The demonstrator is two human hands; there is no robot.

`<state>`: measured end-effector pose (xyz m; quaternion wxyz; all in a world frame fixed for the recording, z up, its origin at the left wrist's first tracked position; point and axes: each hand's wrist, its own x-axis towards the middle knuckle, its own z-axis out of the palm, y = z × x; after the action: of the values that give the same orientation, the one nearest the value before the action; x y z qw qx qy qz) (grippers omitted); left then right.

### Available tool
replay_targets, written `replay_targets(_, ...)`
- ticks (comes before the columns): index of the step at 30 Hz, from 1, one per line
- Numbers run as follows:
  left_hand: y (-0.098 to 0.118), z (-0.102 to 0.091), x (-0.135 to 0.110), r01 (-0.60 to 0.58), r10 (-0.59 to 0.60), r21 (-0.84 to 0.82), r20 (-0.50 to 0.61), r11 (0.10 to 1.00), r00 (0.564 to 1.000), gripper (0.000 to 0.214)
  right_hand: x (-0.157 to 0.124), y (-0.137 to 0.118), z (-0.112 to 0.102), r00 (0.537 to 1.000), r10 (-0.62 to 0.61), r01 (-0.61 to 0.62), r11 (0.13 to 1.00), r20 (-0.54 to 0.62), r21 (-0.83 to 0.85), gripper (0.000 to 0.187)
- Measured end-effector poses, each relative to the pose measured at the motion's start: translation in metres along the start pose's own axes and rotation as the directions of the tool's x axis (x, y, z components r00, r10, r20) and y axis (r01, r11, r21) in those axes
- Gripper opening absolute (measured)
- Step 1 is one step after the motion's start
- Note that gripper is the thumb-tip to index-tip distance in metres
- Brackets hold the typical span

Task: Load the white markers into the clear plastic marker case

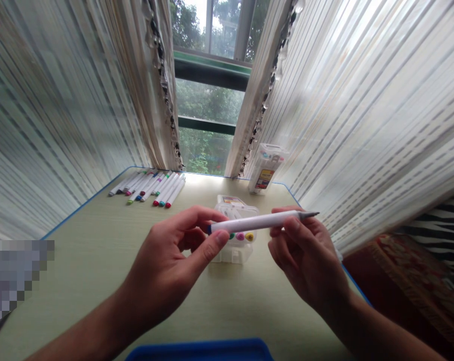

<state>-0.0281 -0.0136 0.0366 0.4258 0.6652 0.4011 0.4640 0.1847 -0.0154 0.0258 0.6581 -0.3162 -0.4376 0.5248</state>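
Note:
Both hands hold one white marker (257, 221) level above the table. My left hand (174, 260) pinches its left, blue-tipped end between thumb and forefinger. My right hand (305, 250) grips the right part, and the grey tip pokes out past the fingers to the right. Right behind the marker a clear plastic marker case (236, 250) lies open on the table, with several coloured marker caps showing inside. A row of several white markers (150, 186) with coloured caps lies at the far left of the table.
The pale green table (99, 250) has a blue edge. A clear plastic lid or box (266, 168) stands at the far right by the curtain. Striped curtains hang on both sides of a window. A blue object (200, 351) sits at the near edge.

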Motion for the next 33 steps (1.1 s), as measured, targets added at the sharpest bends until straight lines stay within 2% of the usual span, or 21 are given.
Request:
replay_targets(7, 0.002, -0.001, -0.001, 0.004, -0.004, 0.026, 0.02, 1.0, 1.0, 0.02, 0.0, 0.0, -0.001, 1.0, -0.009, 0.009, 1.0, 0.024, -0.012, 0.029)
replay_targets(14, 0.009, 0.003, -0.003, 0.024, -0.018, 0.09, -0.065, 0.996, 0.998, 0.031, 0.0, 0.0, 0.001, 1.0, 0.012, -0.012, 1.0, -0.005, -0.007, 0.027)
replay_targets(20, 0.011, 0.003, -0.003, 0.022, -0.017, 0.123, -0.046, 0.992, 0.999, 0.04, 0.0, -0.001, 0.001, 1.0, 0.027, -0.027, 1.0, -0.007, 0.006, 0.028)
replay_targets(26, 0.007, 0.001, -0.003, -0.012, 0.013, 0.056, -0.013, 0.998, 1.0, 0.022, 0.001, -0.001, 0.001, 0.997, 0.074, -0.073, 0.996, -0.028, 0.045, 0.029)
replay_targets(28, 0.006, 0.002, -0.005, -0.025, 0.025, 0.013, -0.034, 1.0, 0.999, 0.015, 0.002, -0.001, 0.001, 0.994, 0.101, -0.098, 0.993, -0.043, 0.059, 0.03)
replay_targets(30, 0.007, 0.004, -0.007, -0.038, 0.033, -0.077, -0.064, 0.996, 0.997, 0.016, 0.004, 0.0, 0.0, 0.99, 0.127, -0.122, 0.989, -0.059, 0.079, 0.032)
replay_targets(33, 0.009, 0.005, -0.01, -0.025, 0.02, -0.228, -0.023, 0.973, 1.0, 0.018, 0.007, 0.002, -0.001, 0.983, 0.169, -0.161, 0.981, -0.074, 0.108, 0.036)
